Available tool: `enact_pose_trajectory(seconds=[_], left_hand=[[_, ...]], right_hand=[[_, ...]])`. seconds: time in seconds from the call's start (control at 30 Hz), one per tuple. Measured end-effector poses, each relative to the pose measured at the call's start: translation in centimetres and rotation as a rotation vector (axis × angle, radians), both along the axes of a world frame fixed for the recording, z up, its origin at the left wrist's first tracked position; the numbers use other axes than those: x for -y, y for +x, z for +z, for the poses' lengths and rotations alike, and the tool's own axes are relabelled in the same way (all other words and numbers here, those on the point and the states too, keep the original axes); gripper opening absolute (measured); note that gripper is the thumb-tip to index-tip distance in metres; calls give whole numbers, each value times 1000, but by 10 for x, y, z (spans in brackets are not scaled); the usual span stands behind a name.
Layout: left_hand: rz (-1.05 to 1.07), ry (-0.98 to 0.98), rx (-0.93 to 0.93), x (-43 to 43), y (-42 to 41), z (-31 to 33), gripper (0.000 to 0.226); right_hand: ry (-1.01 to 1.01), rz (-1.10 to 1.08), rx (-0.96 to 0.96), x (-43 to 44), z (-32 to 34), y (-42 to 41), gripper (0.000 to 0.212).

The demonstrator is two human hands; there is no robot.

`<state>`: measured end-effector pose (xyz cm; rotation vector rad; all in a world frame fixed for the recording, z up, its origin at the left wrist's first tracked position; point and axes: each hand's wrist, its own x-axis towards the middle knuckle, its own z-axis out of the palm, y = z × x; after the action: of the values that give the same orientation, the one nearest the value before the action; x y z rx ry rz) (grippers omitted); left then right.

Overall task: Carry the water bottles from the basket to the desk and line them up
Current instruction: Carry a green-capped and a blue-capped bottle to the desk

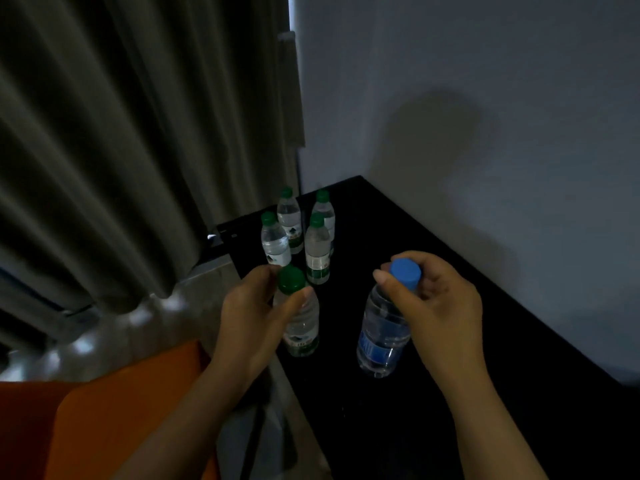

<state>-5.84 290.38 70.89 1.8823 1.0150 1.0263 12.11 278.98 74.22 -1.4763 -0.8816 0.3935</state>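
Note:
My left hand (254,317) grips a green-capped water bottle (300,323) by the neck, just under its cap, near the left edge of the black desk (485,341). My right hand (436,306) holds a blue-capped water bottle (382,336) around its neck, upright over the desk. I cannot tell whether either bottle's base touches the desk. Behind them several green-capped bottles (317,249) stand upright in a tight group near the desk's far left corner. The basket is out of view.
A grey curtain (131,150) hangs at the left, right beside the desk's far corner. A white wall (485,98) runs along the desk's right side. An orange seat (114,417) sits at the lower left, below the desk's left edge.

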Motion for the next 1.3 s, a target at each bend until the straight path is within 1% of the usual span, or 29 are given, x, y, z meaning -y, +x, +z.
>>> enact_pose_trajectory(seconds=[0.13,0.23,0.3,0.4,0.5,0.6,0.67,0.83,0.93,1.1,1.3], left_hand=[[-30,-67,-57,-26,10,-25,16],[-44,9,-145,-44,18,-38,23],[-71,3,-161,-56,23,-48,27],[-72,-47,-170,-76,26,-67,18],[-70,-75,-183,-96,29,-81,17],[-77,-47,-215,-106,33,-84,15],[-81,-76,-236,-132,39,-96,15],[-90,-95,-232,-151,49,-102,18],[-77,-104,-214,-162,57,-104,19],[-92,-112,-211,-172,63,-105,17],[-127,-96,-295,-183,65,-108,23]], right_hand=[[-76,7,-12,-20,-21,16,22],[-144,5,-26,-32,-35,23,27],[-180,3,-35,-39,-43,26,25],[-225,0,-15,-47,-52,25,23],[-262,-5,-8,-57,-62,22,21],[-285,12,-11,-57,-65,18,30],[-331,9,-39,-75,-76,20,32],[-349,-2,-74,-85,-85,18,27],[-357,6,-63,-93,-91,19,22],[-370,10,-53,-105,-99,24,21],[-418,44,-16,-126,-109,28,21]])
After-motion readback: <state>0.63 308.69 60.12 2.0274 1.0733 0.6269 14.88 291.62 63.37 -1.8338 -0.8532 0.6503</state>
